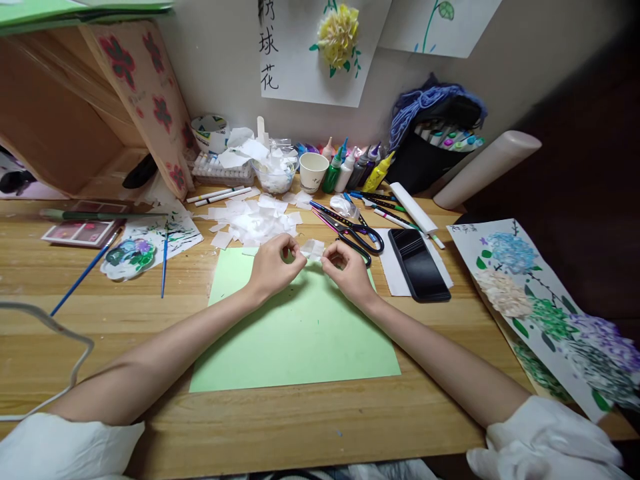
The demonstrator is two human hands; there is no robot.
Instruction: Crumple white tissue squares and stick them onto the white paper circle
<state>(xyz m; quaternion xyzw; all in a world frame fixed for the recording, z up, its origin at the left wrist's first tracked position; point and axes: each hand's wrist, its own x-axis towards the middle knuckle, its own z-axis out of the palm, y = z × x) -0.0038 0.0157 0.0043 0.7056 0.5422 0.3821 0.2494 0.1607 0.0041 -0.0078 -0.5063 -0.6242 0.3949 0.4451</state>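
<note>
Between my two hands, a small white piece of thin paper (pixel 314 249) is held just above the far edge of a green sheet (pixel 300 333). My left hand (pixel 277 265) pinches its left side between thumb and fingertip. On the opposite side, my right hand (pixel 349 270) pinches the paper in the same way. Just beyond my hands lies a loose pile of white paper squares (pixel 255 220). Black-handled scissors (pixel 357 237) rest close to my right hand, partly over some pens.
A black phone (pixel 419 265) lies on white paper at right, near a flower picture (pixel 545 313). Paint bottles (pixel 345 170) and a paper cup (pixel 314 172) stand along the wall. Left are a paint palette (pixel 129 258), brushes and a cardboard box (pixel 145 100).
</note>
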